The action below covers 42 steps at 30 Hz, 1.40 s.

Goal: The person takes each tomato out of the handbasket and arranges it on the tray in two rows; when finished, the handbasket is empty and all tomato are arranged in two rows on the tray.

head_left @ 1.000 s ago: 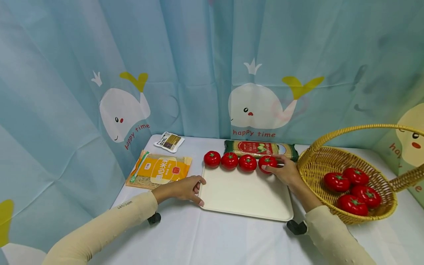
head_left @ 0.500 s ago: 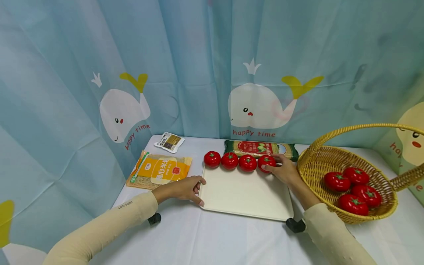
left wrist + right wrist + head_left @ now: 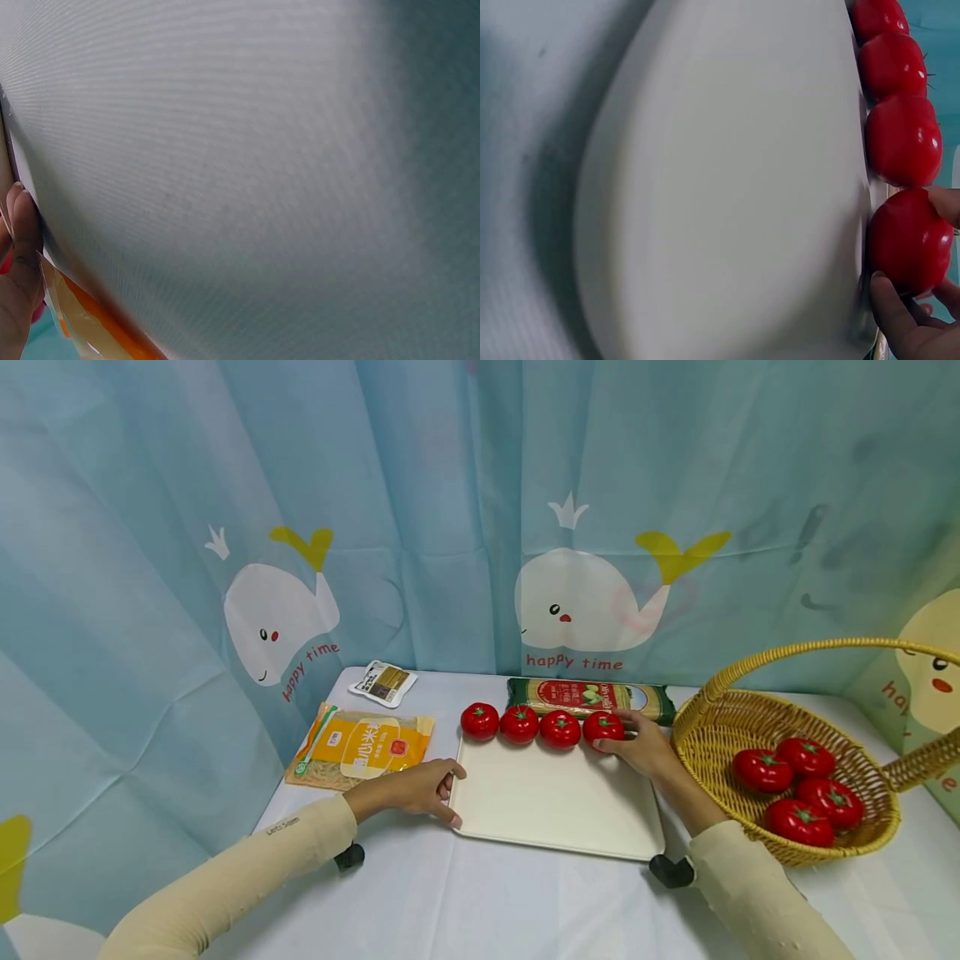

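Note:
A cream rectangular tray [image 3: 555,793] lies on the white tablecloth. At its left edge my left hand [image 3: 422,787] holds on, with the thumb by the near corner and the fingers further up the side; in the left wrist view only part of this hand [image 3: 19,255] shows. Red tomatoes stand in a row along the tray's far edge, the leftmost tomato [image 3: 480,722] at the far left corner. My right hand [image 3: 647,745] grips the rightmost tomato [image 3: 909,244] between thumb and fingers. Whether the tomatoes rest inside the rim, I cannot tell.
A wicker basket [image 3: 693,756] with a tall handle holds several more tomatoes on the right. Behind the row lies a green-and-red pasta packet [image 3: 551,693]. To the left are an orange noodle bag [image 3: 367,745] and a small white packet [image 3: 384,682]. A blue curtain [image 3: 450,527] closes the back.

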Tool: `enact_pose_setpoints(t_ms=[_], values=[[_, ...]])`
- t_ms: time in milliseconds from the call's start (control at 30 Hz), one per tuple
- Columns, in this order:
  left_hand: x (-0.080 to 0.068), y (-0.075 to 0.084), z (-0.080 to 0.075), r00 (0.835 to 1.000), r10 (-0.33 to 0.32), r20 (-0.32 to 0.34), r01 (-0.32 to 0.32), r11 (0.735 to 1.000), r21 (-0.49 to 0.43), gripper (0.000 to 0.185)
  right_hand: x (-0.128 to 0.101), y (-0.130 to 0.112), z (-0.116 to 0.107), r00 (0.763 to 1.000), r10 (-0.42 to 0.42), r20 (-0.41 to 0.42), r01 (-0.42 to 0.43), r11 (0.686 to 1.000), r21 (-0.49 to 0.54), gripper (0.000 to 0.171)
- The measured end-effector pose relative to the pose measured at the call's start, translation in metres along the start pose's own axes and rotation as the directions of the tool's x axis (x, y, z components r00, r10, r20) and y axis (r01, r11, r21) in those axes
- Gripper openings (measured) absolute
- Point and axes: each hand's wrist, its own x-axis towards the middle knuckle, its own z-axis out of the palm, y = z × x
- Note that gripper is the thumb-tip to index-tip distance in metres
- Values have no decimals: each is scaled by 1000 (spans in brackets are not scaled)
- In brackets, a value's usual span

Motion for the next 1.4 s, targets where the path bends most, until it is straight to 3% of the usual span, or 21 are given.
enact_pose_setpoints(t_ms=[933, 1400], values=[[-3, 5, 0, 1000, -20, 1, 20, 1000, -20, 70, -2, -2, -1, 999, 35, 13, -35, 999, -34, 88], [-2, 4, -1, 1000, -15, -2, 15, 1000, -5, 70, -9, -5, 0, 1000, 3, 7, -3, 1000, -17, 95]])
